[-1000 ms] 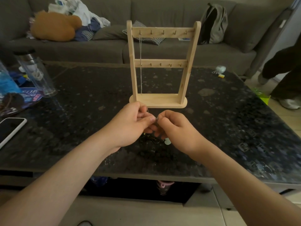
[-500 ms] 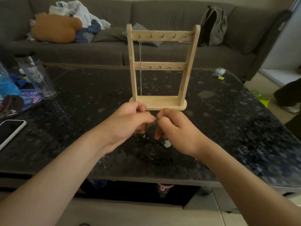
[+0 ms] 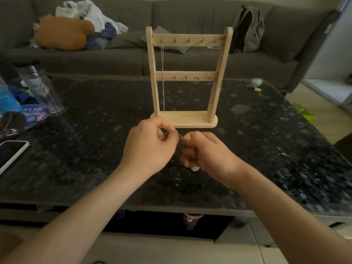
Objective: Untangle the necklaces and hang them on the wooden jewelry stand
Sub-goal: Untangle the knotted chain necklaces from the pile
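Pinching tangled necklace (image 3: 180, 140) with curled fingers (image 3: 171, 134) of left hand (image 3: 150, 147) and right hand (image 3: 206, 154), just in front of stand (image 3: 190, 120).

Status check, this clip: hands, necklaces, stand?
Left hand and right hand both pinching a thin chain. Tangle on table below. One necklace hung on stand. Nothing between hands and stand.
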### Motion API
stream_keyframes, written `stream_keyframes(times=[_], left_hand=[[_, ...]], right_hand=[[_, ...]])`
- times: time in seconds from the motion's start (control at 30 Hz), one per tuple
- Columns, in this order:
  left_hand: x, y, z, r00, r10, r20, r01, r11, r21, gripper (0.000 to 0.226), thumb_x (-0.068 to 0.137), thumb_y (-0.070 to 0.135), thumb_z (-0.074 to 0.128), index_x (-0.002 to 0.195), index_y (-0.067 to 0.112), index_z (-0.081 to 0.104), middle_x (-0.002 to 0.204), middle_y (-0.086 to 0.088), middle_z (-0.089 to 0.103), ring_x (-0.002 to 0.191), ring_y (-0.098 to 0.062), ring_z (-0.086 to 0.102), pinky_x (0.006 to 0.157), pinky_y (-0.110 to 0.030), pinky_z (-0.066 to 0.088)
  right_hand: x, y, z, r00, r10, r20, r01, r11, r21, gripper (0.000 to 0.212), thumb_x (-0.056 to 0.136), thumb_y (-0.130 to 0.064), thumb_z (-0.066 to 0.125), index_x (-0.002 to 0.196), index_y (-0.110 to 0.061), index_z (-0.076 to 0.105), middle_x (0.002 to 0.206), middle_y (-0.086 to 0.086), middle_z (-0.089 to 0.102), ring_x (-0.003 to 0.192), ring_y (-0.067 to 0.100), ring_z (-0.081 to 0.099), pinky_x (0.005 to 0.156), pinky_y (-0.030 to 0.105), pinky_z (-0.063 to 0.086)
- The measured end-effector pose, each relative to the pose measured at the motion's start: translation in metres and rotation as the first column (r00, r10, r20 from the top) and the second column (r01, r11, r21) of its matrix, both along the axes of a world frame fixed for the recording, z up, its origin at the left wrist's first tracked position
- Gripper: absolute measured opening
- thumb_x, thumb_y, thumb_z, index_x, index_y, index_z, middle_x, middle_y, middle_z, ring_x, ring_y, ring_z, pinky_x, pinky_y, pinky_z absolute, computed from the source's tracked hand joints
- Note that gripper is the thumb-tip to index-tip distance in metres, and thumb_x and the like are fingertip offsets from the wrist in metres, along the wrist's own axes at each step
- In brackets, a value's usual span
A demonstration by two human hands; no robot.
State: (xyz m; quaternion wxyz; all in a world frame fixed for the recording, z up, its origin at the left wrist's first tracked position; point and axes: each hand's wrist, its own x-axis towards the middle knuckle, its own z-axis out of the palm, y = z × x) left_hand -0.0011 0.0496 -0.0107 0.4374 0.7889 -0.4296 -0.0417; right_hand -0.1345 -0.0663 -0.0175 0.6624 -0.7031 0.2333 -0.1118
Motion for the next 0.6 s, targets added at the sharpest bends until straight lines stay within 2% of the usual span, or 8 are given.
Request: stream_keyframes(times=[0.1,0.17,0.23,0.33,0.43,0.5,0.57,0.6], left_hand=[[0.001,-0.001,0.005,0.893,-0.005,-0.45,-0.021,0.998,-0.052,0.011,0.095,0.035,0.081,0.09,0.025,0.081,0.083,0.005,0.078,0.082,-0.005,0.072,0.076,-0.022,0.049],[0.001,-0.002,0.005,0.842,0.002,-0.54,-0.013,1.0,-0.017,0.014,0.093,0.038,0.081,0.094,0.024,0.081,0.095,0.003,0.08,0.094,-0.005,0.071,0.08,-0.021,0.046],[0.002,-0.004,0.001,0.838,0.02,-0.545,-0.014,1.0,0.015,0.023,0.091,0.044,0.083,0.096,0.023,0.077,0.087,0.001,0.076,0.088,-0.011,0.068,0.08,-0.027,0.047],[0.002,-0.004,0.0,0.843,-0.005,-0.538,0.022,0.999,0.025,0.023,0.089,0.039,0.086,0.096,0.023,0.071,0.066,0.015,0.058,0.069,-0.005,0.055,0.076,-0.028,0.046],[0.003,-0.003,0.001,0.864,-0.036,-0.502,0.074,0.996,0.056,0.026,0.084,0.028,0.092,0.097,0.028,0.069,0.094,0.007,0.072,0.086,-0.012,0.061,0.081,-0.03,0.049],[0.004,-0.002,0.002,0.891,-0.017,-0.453,0.06,0.995,0.082,0.033,0.08,0.023,0.094,0.098,0.03,0.067,0.105,0.001,0.075,0.091,-0.018,0.065,0.083,-0.035,0.054],[0.007,-0.002,0.0,0.919,0.014,-0.393,0.011,0.998,0.062,0.035,0.079,0.025,0.094,0.1,0.029,0.066,0.091,-0.001,0.075,0.079,-0.019,0.067,0.077,-0.037,0.057],[0.007,-0.002,0.0,0.932,0.027,-0.362,-0.011,0.999,0.047,0.035,0.08,0.026,0.094,0.101,0.028,0.066,0.08,0.0,0.07,0.069,-0.014,0.063,0.07,-0.033,0.054]], right_hand=[[0.0,0.004,0.003,0.998,-0.062,-0.021,0.057,0.981,-0.186,0.031,0.107,-0.022,0.045,0.082,-0.011,0.06,0.074,0.001,0.073,0.086,0.028,0.069,0.086,0.047,0.055],[0.001,0.006,0.004,0.994,-0.109,0.019,0.111,0.973,-0.202,0.029,0.108,-0.022,0.048,0.091,-0.008,0.068,0.083,0.004,0.078,0.091,0.024,0.075,0.091,0.044,0.06],[0.002,0.007,0.005,0.982,-0.174,0.07,0.184,0.967,-0.176,0.028,0.107,-0.021,0.052,0.097,-0.005,0.072,0.084,0.003,0.078,0.088,0.019,0.075,0.086,0.038,0.06],[0.004,0.009,0.004,0.967,-0.236,0.098,0.242,0.968,-0.061,0.026,0.107,-0.017,0.051,0.093,-0.006,0.07,0.081,0.006,0.076,0.08,0.017,0.074,0.08,0.035,0.061],[0.007,0.012,0.001,0.965,-0.258,0.053,0.258,0.966,-0.003,0.026,0.108,-0.019,0.048,0.097,-0.007,0.068,0.089,0.012,0.077,0.08,0.017,0.074,0.079,0.035,0.062],[0.007,0.011,-0.001,0.961,-0.276,0.025,0.277,0.959,-0.058,0.025,0.107,-0.023,0.049,0.097,-0.01,0.067,0.089,0.011,0.073,0.08,0.017,0.067,0.076,0.034,0.057],[0.007,0.008,-0.002,0.951,-0.309,0.032,0.31,0.944,-0.113,0.025,0.105,-0.023,0.05,0.091,-0.012,0.068,0.083,0.007,0.067,0.078,0.02,0.06,0.076,0.037,0.052],[0.006,0.007,-0.002,0.944,-0.328,0.045,0.331,0.939,-0.096,0.026,0.104,-0.022,0.05,0.088,-0.012,0.068,0.082,0.006,0.067,0.08,0.021,0.06,0.078,0.039,0.052]])
